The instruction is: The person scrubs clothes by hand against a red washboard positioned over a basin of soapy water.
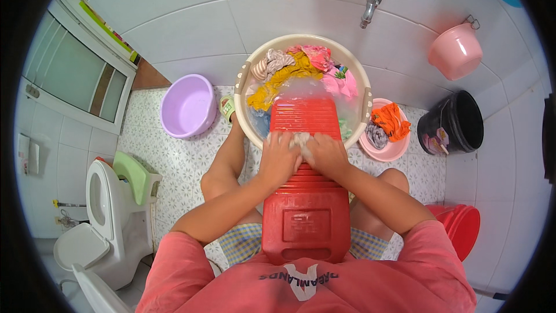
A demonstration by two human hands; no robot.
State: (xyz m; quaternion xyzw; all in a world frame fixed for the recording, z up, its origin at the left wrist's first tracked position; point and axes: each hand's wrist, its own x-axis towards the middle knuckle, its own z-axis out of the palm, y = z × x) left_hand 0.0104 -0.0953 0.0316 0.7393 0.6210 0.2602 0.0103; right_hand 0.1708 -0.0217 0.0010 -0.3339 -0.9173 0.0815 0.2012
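Note:
A red plastic washboard leans from my lap into a large cream washtub. Across its ridges, my left hand and my right hand grip a wet, pale cloth between them. Much of that cloth is hidden under my fingers. Cloudy water fills the tub around the board's lower end. Along the far side of the tub lie a mustard-yellow garment, a striped pale cloth and pink clothing. Something blue sits in the water at the left.
A purple basin stands left, near a toilet and green stool. To the right are a pink basin holding clothes, a black bucket and red bucket. A metal tap juts from the tiled wall.

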